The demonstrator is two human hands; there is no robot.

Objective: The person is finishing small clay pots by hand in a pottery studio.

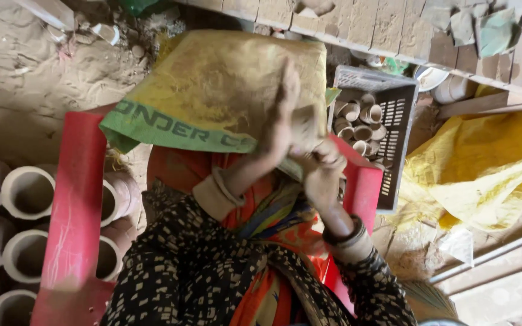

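- Sandy ground (25, 84) and a brick wall (370, 24) surround us; clay pipes (25, 193) are stacked at our left beside a red chair (77, 199).
- We keep the dusty sack (212, 90) spread flat over our lap, between us and the grey crate (397, 139) of small clay cups (357, 121).
- Our left hand (282, 118) presses the sack, fingers together and straight.
- Our right hand (321, 172) curls shut on the sack's near edge; we judge a firm pinch there stops slipping.

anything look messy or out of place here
Yes: the grey crate holds small clay cups tumbled at all angles, not stacked. The yellow sack under the left hand is dusty and crumpled. Right hand sits beside it.
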